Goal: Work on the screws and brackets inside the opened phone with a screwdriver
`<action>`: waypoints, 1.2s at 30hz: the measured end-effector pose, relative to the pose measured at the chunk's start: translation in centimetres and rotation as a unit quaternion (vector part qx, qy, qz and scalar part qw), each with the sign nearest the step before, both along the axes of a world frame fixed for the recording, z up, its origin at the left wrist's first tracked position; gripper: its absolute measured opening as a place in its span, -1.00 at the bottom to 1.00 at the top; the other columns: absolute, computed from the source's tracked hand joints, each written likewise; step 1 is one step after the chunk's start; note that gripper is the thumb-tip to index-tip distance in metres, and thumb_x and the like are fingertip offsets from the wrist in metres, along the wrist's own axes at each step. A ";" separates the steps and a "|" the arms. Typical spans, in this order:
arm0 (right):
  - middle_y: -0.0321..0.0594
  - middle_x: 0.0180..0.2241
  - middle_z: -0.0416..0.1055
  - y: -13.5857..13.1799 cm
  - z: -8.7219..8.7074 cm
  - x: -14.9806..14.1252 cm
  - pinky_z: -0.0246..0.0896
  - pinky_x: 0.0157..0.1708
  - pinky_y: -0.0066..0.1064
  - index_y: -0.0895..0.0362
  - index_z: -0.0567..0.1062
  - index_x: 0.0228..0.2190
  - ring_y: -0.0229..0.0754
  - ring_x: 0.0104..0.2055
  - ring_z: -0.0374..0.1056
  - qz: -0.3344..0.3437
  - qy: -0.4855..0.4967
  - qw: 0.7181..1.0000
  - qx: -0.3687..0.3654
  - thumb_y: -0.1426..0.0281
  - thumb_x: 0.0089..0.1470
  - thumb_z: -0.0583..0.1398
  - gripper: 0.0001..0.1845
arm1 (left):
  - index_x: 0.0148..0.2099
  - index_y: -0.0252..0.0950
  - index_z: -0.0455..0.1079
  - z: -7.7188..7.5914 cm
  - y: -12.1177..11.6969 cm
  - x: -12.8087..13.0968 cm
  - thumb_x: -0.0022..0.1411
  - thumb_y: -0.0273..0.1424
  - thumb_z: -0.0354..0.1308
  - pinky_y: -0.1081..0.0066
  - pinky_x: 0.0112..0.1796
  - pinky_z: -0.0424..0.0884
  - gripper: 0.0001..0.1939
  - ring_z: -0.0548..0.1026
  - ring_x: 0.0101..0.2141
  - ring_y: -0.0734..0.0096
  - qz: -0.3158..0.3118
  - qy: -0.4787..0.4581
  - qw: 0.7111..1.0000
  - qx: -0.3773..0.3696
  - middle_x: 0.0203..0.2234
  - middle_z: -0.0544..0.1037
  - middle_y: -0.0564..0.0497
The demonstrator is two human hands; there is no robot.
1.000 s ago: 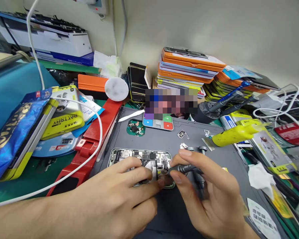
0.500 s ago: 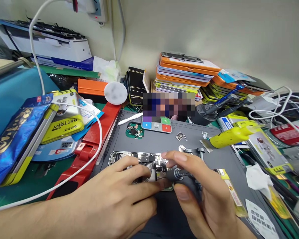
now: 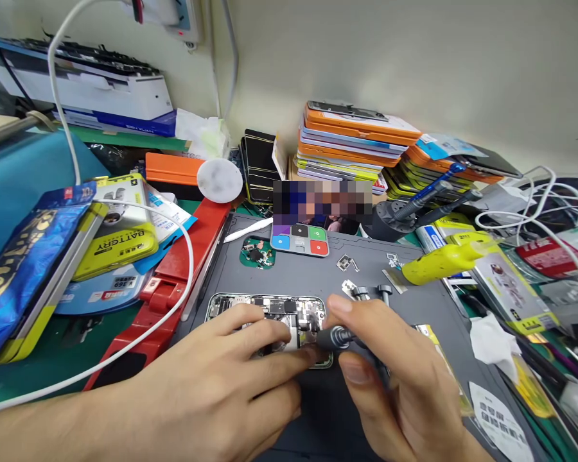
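My left hand (image 3: 216, 375) lies spread across the bared phone (image 3: 283, 307) on the grey mat (image 3: 308, 268) — presumably steadying it — while my right hand (image 3: 409, 366) frames a dark tool (image 3: 328, 339) (gripped tight, I can't tell) by the phone's right end.

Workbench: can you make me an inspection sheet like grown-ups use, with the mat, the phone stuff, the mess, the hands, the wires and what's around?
Surface: dark grey mat, small metal parts lying on it.
Work things: open phone on the mat, insides showing, partly hidden.
Clutter: yellow bottle and crumpled tissue at right; blue packet at left.
Grip: left hand on the phone; right hand holds a dark tool near the phone's right end.
Cables: white cable loops across the left side.
Surroundings: pale wall behind stacked orange cases.
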State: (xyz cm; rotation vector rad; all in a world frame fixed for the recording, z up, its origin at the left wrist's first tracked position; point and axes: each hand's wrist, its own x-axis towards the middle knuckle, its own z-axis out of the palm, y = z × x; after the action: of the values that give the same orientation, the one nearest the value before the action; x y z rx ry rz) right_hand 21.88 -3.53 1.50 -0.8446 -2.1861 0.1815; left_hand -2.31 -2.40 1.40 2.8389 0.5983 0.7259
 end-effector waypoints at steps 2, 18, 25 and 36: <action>-0.07 -0.08 0.61 0.0 0.2 0.2 0.50 -0.21 -0.27 0.16 0.29 0.38 -0.09 -0.14 0.53 -0.007 -0.007 1.000 0.002 0.50 0.44 0.07 -0.46 | -0.10 -0.21 0.61 0.0 -0.1 0.0 0.63 -0.39 0.02 0.20 0.18 0.25 -0.68 0.57 0.04 0.27 -0.004 -0.004 1.000 -0.013 0.11 0.67 0.10; -0.05 -0.04 0.61 -0.1 0.5 -0.1 0.45 -0.09 -0.20 0.21 0.40 0.30 -0.07 -0.07 0.52 -0.036 -0.002 0.999 0.024 0.65 0.22 0.18 -0.37 | -0.22 -0.27 0.49 1.0 0.0 0.2 0.61 -0.43 -0.04 0.27 -0.20 0.43 -0.66 0.51 -0.31 0.28 0.013 -0.012 0.998 -0.056 -0.36 0.60 0.02; -0.13 -0.10 0.66 0.0 0.9 -0.3 0.49 -0.19 -0.21 0.09 0.42 0.30 -0.08 -0.18 0.56 -0.059 0.000 0.997 0.052 0.66 0.22 0.18 -0.34 | -0.27 -0.27 0.38 1.2 0.1 0.0 0.51 -0.54 -0.01 0.32 -0.33 0.34 -0.74 0.39 -0.41 0.35 0.025 -0.033 0.993 -0.115 -0.43 0.51 0.06; -0.06 -0.18 0.63 0.2 0.4 -0.9 0.57 -0.17 -0.22 0.23 0.39 0.23 -0.10 -0.17 0.56 -0.014 0.016 0.998 0.060 0.65 0.23 0.21 -0.44 | -0.29 -0.22 0.21 1.0 0.5 0.0 0.47 -0.51 -0.01 0.43 -0.41 0.24 -0.79 0.31 -0.46 0.43 0.048 -0.041 0.964 -0.260 -0.46 0.42 0.11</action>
State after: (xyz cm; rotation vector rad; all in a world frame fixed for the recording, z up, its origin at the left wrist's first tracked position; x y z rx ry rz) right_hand 21.00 -3.35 1.85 -0.7999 -2.1310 0.0484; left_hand -2.31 -1.86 2.38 2.2995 0.7840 0.5909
